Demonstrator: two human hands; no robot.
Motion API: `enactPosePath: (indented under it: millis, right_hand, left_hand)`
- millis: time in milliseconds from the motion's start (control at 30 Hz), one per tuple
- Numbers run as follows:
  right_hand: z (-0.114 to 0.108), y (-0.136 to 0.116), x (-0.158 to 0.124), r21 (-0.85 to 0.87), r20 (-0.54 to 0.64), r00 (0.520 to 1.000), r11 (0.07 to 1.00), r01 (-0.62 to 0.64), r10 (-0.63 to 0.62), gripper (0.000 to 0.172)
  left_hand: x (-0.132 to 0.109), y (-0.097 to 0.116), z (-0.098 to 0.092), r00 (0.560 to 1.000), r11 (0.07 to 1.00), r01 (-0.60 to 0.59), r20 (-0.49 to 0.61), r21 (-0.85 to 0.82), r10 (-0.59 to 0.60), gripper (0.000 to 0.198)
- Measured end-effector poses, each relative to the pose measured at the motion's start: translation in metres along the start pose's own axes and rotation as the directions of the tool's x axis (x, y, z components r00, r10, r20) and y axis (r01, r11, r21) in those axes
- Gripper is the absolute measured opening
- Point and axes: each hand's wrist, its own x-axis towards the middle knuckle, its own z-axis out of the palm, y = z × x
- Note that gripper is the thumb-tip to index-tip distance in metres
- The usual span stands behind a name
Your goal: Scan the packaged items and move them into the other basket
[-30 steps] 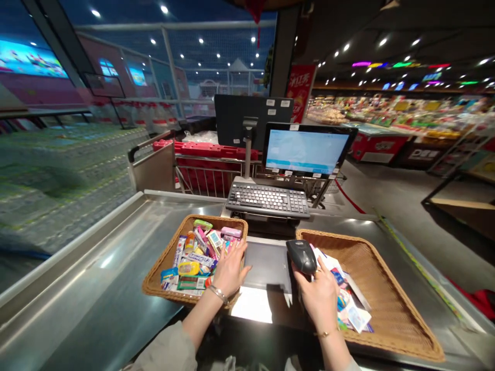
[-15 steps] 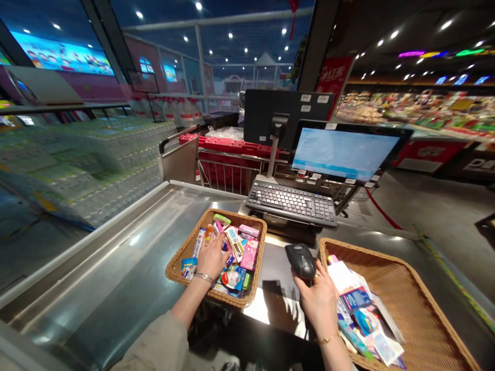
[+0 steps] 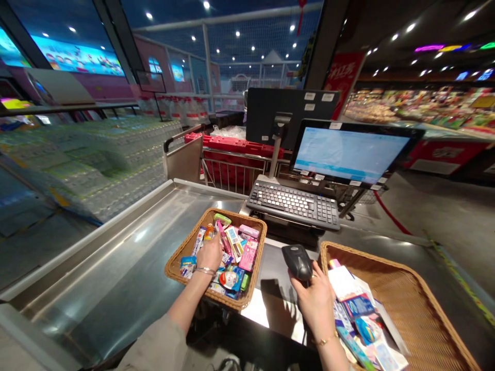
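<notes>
To the left of the left hand, the steel checkout counter gives a wide run for passing, bounded by the raised rim of the wicker basket around that hand and the packaged goods heaped inside it. Between the hands, a strip of dark counter leaves a narrow gap, partly blocked by the barcode scanner in the right hand. Straight ahead, the keyboard and monitor stand in the way, while the second wicker basket and its paper packets crowd the right hand's right side.
</notes>
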Motion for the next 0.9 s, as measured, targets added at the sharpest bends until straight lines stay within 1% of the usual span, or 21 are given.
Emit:
enactPosePath:
  millis: [33,100,133,167,200,233,300,333,367,400,433,467,500,567,667,800,900]
  right_hand:
    - [-0.001,0.001,0.001,0.001,0.001,1.0,1.0,0.003,-0.003,0.046]
    - [-0.003,0.003,0.003,0.003,0.007,1.0,1.0,0.013,-0.013,0.044]
    - [-0.004,0.004,0.004,0.005,0.012,1.0,1.0,0.02,-0.02,0.042]
    - [-0.005,0.005,0.005,0.008,0.015,1.0,1.0,0.027,-0.028,0.04]
    - [-0.007,0.006,0.007,0.012,0.018,0.999,0.999,0.034,-0.034,0.039]
    - [-0.008,0.007,0.008,0.015,0.02,0.999,0.999,0.04,-0.04,0.038]
    - [-0.011,0.009,0.01,0.019,0.022,0.999,0.999,0.041,-0.042,0.038]
    - [-0.013,0.01,0.011,0.019,0.021,0.999,0.999,0.038,-0.038,0.038]
    - [-0.014,0.011,0.011,0.019,0.02,0.999,0.999,0.033,-0.034,0.039]
    - [-0.016,0.012,0.012,0.019,0.021,0.999,0.999,0.033,-0.033,0.04]
    - [-0.017,0.013,0.012,0.02,0.024,0.999,0.999,0.035,-0.036,0.04]
    - [-0.018,0.014,0.013,0.021,0.027,0.999,0.999,0.04,-0.041,0.04]
    - [-0.018,0.014,0.013,0.023,0.029,0.998,0.999,0.047,-0.047,0.04]
    - [-0.019,0.014,0.012,0.028,0.034,0.998,0.998,0.057,-0.058,0.039]
    - [-0.017,0.013,0.012,0.03,0.027,0.998,0.998,0.064,-0.064,0.038]
    - [-0.013,0.009,0.014,0.014,0.021,0.997,0.998,0.068,-0.068,0.037]
    - [-0.009,0.003,0.014,0.003,0.036,0.996,0.997,0.082,-0.082,0.036]
  left_hand:
    - [-0.004,-0.002,-0.008,0.999,0.994,0.027,-0.034,-0.103,-0.03,0.048]
    - [-0.012,-0.007,-0.022,0.988,0.935,-0.001,-0.143,-0.355,-0.053,0.044]
    - [-0.016,-0.009,-0.028,0.983,0.876,-0.044,-0.176,-0.481,-0.047,0.043]
    - [-0.019,-0.01,-0.032,0.98,0.795,-0.078,-0.191,-0.602,-0.048,0.042]
    - [-0.021,-0.012,-0.034,0.981,0.69,-0.105,-0.188,-0.716,-0.046,0.044]
    - [-0.021,-0.013,-0.035,0.986,0.561,-0.116,-0.165,-0.82,-0.037,0.048]
    - [-0.019,-0.014,-0.03,0.997,0.308,-0.077,-0.083,-0.948,-0.006,0.059]
    - [-0.016,-0.014,-0.025,1.0,0.234,-0.028,-0.026,-0.972,0.01,0.063]
    - [-0.012,-0.015,-0.02,0.999,0.215,0.024,0.031,-0.976,0.029,0.065]
    - [-0.008,-0.016,-0.014,0.993,0.244,0.088,0.106,-0.966,0.059,0.065]
    - [-0.003,-0.016,-0.008,0.978,0.321,0.156,0.192,-0.934,0.083,0.062]
    - [0.001,-0.017,-0.002,0.959,0.422,0.211,0.27,-0.882,0.084,0.058]
    - [0.005,-0.018,0.003,0.953,0.459,0.231,0.295,-0.858,0.072,0.055]
    - [0.012,-0.021,0.013,0.951,0.511,0.24,0.307,-0.825,0.049,0.05]
    - [0.017,-0.027,0.02,0.955,0.605,0.212,0.295,-0.768,0.04,0.051]
    - [0.02,-0.032,0.017,0.97,0.758,0.103,0.233,-0.644,0.066,0.053]
    - [0.025,-0.031,0.011,0.979,0.851,0.046,0.191,-0.524,0.065,0.045]
